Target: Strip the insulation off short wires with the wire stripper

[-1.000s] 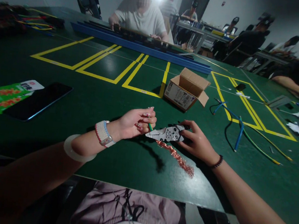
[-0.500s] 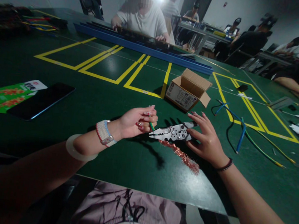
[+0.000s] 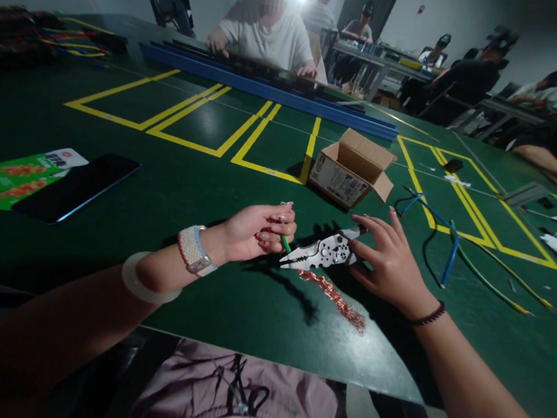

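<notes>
My left hand (image 3: 260, 230) is closed around a short green wire (image 3: 285, 243), whose end shows beside the fingers. In my right hand (image 3: 388, 262) are wire-stripping pliers (image 3: 322, 251), fingers wrapped on their dark handles. The pliers' pointed jaws face left and lie at the wire, just off my left fingertips; whether they bite it I cannot tell. Below the jaws a frayed bundle of copper strands (image 3: 336, 299) stretches down to the right over the green table (image 3: 227, 310). Its upper end is partly hidden by the pliers.
Beyond my hands stands an open cardboard box (image 3: 345, 173). Blue and green-yellow cables (image 3: 449, 255) lie to the right. At left are a phone (image 3: 79, 190) and a green packet (image 3: 7, 185). A blue rail (image 3: 272, 91) runs along the far side, where a person (image 3: 268, 37) sits.
The pliers and my right hand have tilted slightly, with the jaw tips a little lower and to the right. My left hand has shifted slightly right and down, showing more green wire.
</notes>
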Tool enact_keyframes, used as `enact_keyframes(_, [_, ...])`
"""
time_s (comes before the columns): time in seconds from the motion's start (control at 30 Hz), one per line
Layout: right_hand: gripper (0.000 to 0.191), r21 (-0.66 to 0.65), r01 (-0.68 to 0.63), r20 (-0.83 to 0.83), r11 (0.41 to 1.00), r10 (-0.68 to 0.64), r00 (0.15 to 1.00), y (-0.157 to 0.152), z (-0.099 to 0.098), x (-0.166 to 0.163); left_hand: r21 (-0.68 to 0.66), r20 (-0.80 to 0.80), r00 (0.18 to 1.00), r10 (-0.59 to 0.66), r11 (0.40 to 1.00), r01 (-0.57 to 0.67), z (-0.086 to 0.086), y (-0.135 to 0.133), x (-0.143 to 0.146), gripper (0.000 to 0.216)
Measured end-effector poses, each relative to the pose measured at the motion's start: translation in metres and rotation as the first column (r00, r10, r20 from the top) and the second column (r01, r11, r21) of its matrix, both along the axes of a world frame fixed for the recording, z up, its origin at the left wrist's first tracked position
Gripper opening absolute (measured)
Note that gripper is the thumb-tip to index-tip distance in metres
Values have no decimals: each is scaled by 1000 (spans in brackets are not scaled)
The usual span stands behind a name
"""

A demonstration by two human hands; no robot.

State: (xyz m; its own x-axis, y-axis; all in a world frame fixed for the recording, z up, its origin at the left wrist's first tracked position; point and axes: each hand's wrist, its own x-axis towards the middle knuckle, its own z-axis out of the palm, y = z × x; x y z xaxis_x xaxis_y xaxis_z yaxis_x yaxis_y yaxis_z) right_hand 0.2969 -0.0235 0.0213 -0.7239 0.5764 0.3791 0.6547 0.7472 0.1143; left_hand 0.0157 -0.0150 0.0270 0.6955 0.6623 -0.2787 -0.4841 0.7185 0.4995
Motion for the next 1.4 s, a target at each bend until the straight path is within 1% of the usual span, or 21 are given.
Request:
enact_keyframes(0.13, [15, 34, 34, 45, 999, -35, 998, -3, 1, -4, -13, 9, 1000, -9, 1000, 9, 1, -1, 1, 41])
enact_keyframes(0.3, [17, 55, 54, 32, 997, -55, 998, -4, -1, -8, -38, 3, 999, 36, 999, -36, 3, -2, 2, 42])
enact_keyframes(0.47, [15, 68, 57, 35, 996, -60, 998, -4, -5, -10, -57, 18, 999, 38, 998, -37, 2, -2, 2, 40])
enact_keyframes(0.67, [12, 89, 63, 47, 994, -67, 997, -5, -8, -9, -2, 9, 1000, 21, 1000, -21, -1, 0, 1, 41])
enact_keyframes(0.8, [14, 51, 63, 23, 997, -65, 998, -3, -8, -5, 67, -47, 999, 1, 998, 3, 0, -1, 3, 41])
enact_keyframes(0.9, [18, -14, 32, -68, 999, -32, 997, -1, -7, 0, 95, -71, 997, 42, 995, -35, 1, 0, 3, 41])
enact_keyframes(1.0, [21, -70, -1, -145, 998, -10, 989, 2, -7, 5, 85, -69, 994, 89, 993, -83, 2, 3, 0, 41])
enact_keyframes(1.17, [23, -149, -36, -216, 988, 3, 976, 4, -6, 11, 31, -25, 991, 130, 991, -129, 3, 8, -5, 42])
enact_keyframes(1.27, [25, -146, -30, -212, 989, -2, 977, 5, -6, 14, 13, -9, 991, 130, 991, -130, 5, 8, -7, 42])
enact_keyframes(1.4, [26, -119, -26, -165, 993, 6, 986, 6, -4, 15, 32, -12, 993, 122, 992, -121, 7, 7, -6, 43])
